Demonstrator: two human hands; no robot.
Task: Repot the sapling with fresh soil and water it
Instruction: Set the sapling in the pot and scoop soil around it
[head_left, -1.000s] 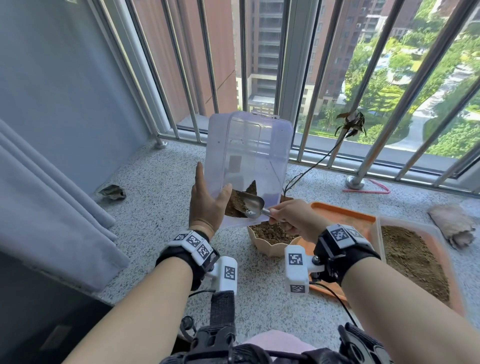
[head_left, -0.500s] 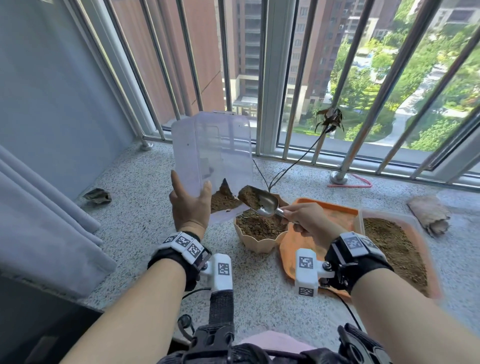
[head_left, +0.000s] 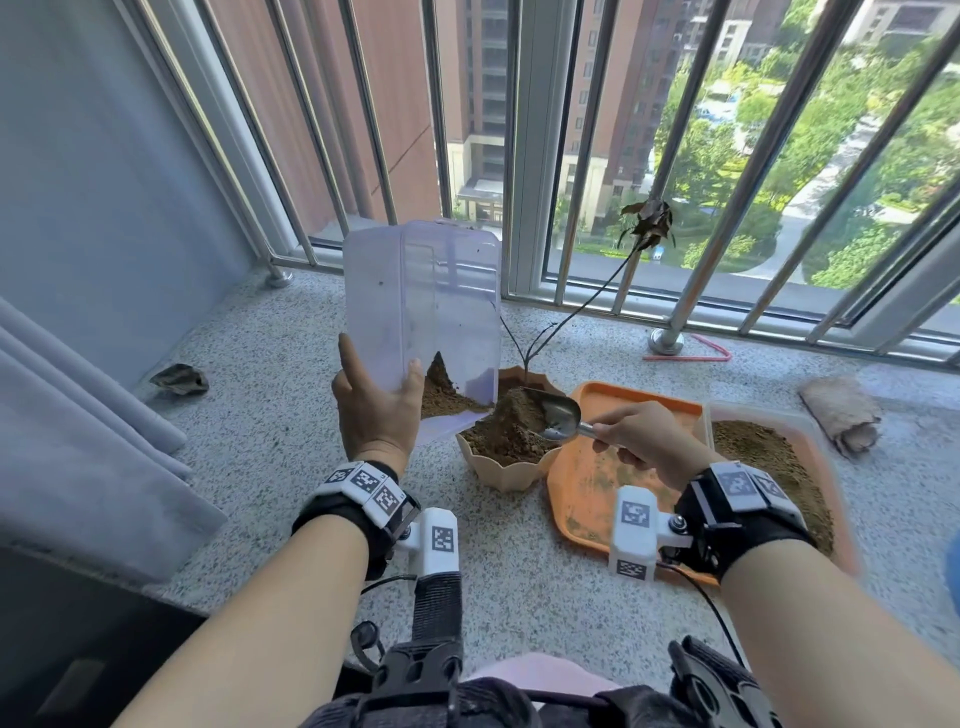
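Note:
My left hand (head_left: 375, 410) grips the bottom of a clear plastic box (head_left: 422, 306), tilted up on end with a little brown soil in its lower corner. Just right of it stands a beige pot (head_left: 501, 470) heaped with soil. A thin dark sapling (head_left: 597, 296) with a few withered leaves at its top rises from the pot. My right hand (head_left: 641, 441) pinches the handle of a small metal scoop (head_left: 558, 415), whose bowl lies against the soil mound over the pot.
An orange tray (head_left: 589, 488) lies right of the pot, and a second tray (head_left: 774, 457) beside it holds loose soil. A rolled cloth (head_left: 839, 413) lies far right. A dry leaf (head_left: 179, 379) lies at the left. Window bars (head_left: 727, 208) stand behind; a grey curtain (head_left: 78, 441) hangs left.
The scoop came out of the clear box with soil and moved right and down onto the pot's soil mound. The box stays tilted in my left hand.

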